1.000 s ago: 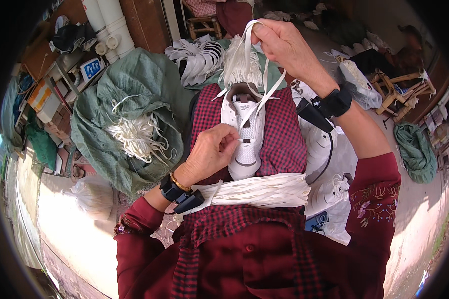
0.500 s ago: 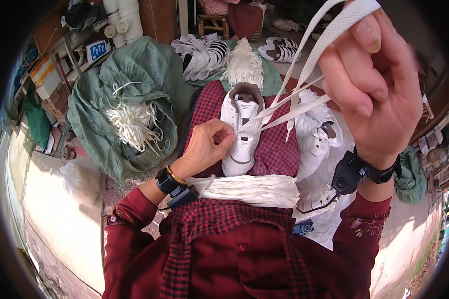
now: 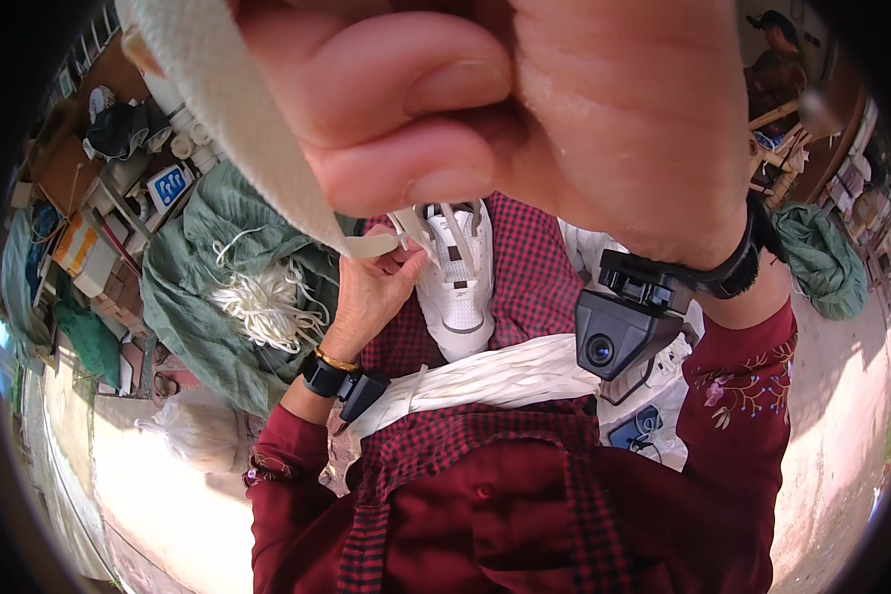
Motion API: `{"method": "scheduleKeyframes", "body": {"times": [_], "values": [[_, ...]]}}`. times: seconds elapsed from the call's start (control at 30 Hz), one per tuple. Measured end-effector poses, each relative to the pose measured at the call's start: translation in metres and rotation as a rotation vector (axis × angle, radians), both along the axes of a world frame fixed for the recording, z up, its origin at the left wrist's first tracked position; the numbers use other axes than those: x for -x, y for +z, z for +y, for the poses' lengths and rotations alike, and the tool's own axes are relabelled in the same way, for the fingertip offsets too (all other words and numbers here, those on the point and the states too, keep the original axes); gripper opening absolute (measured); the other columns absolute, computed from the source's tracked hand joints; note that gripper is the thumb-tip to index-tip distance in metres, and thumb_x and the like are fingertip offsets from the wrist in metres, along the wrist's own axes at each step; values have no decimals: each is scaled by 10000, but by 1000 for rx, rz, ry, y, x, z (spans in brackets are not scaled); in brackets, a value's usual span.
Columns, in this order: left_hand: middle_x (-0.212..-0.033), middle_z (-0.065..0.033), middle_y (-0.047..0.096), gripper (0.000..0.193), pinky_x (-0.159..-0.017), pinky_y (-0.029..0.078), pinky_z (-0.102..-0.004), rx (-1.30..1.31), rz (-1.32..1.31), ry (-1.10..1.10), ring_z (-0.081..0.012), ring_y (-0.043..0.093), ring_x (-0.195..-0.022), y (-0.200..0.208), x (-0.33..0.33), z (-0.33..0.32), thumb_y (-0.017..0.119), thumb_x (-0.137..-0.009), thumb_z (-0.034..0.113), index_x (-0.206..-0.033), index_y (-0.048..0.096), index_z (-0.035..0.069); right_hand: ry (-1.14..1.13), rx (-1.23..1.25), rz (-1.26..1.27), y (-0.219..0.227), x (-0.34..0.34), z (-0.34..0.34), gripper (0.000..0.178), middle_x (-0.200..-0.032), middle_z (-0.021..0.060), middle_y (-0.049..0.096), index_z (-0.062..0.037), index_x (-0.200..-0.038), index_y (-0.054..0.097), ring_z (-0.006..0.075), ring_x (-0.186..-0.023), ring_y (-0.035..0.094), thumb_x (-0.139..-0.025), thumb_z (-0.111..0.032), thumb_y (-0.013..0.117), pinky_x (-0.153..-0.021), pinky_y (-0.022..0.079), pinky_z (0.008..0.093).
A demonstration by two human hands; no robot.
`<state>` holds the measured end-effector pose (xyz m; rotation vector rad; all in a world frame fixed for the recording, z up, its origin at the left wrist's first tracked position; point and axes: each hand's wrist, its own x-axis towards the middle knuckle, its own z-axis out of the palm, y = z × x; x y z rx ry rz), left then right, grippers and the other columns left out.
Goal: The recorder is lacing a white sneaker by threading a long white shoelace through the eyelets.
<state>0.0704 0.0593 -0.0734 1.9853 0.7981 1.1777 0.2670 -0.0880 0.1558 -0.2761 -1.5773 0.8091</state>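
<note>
A white sneaker [image 3: 463, 302] lies on the red-and-black checked apron [image 3: 530, 267] over my lap, toe toward me. A flat white shoelace [image 3: 252, 124] runs from its upper end, close to the camera, down toward the shoe's eyelets. My right hand [image 3: 574, 119] is raised very near the camera, its fingers curled round the lace; it covers the shoe's far end. Beside the shoe's left edge, my left hand [image 3: 374, 292] pinches the lace between thumb and fingers. A bundle of white laces [image 3: 495, 374] lies across my lap below the toe.
On the left, a green sack [image 3: 193, 267] holds a heap of white laces [image 3: 267, 302]. A cluttered shelf [image 3: 119, 213] stands behind it. A white plastic bag [image 3: 193, 431] sits on the floor at left. More white shoes [image 3: 589, 243] are partly hidden behind my right arm.
My right hand has come up and leftward, much closer to the camera, drawing the lace with it. My left hand has moved left and up along the shoe and now pinches the lace.
</note>
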Motion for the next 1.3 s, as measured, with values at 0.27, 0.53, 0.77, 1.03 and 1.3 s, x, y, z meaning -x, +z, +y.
{"method": "scheduleKeyframes", "body": {"times": [0.27,0.53,0.77,1.03,1.3], "values": [[-877,-131,680,222,-680,531,-357,-614,260,-261,-242,655,-723,23,-25,-1,702,-932,213,-965,673,-5,-45,0,43,6,7,10,312,-575,-36,376,-67,-899,514,87,-485,375,-1103,-257,373,-433,298,216],[-968,-81,701,461,-616,520,-235,54,-40,-313,-114,660,-734,24,-12,-14,410,-1112,398,-1003,641,14,-77,9,73,9,-20,-3,333,-572,-26,400,-68,-880,527,100,-487,407,-1100,-274,386,-432,324,221],[-1004,-116,708,356,-627,503,-254,381,-328,-266,-125,631,-713,19,1,-2,395,-1119,315,-1007,588,38,-60,24,75,9,-2,6,353,-569,-18,420,-68,-863,539,111,-489,434,-1098,-290,397,-431,346,226],[-1035,-169,721,233,-684,553,-316,685,-823,10,-221,710,-838,-14,95,61,400,-1070,158,-1059,582,13,-147,66,140,-19,-168,38,198,-677,-13,341,-24,-940,466,50,-588,345,-1087,-116,369,-447,277,186],[-1058,-181,722,225,-724,591,-364,855,-364,57,-288,733,-872,-29,126,63,493,-1004,111,-1096,626,-45,-1291,217,-1246,-190,-232,41,331,-894,280,693,90,-1040,663,440,-852,686,-930,-219,619,-750,537,472]]}}
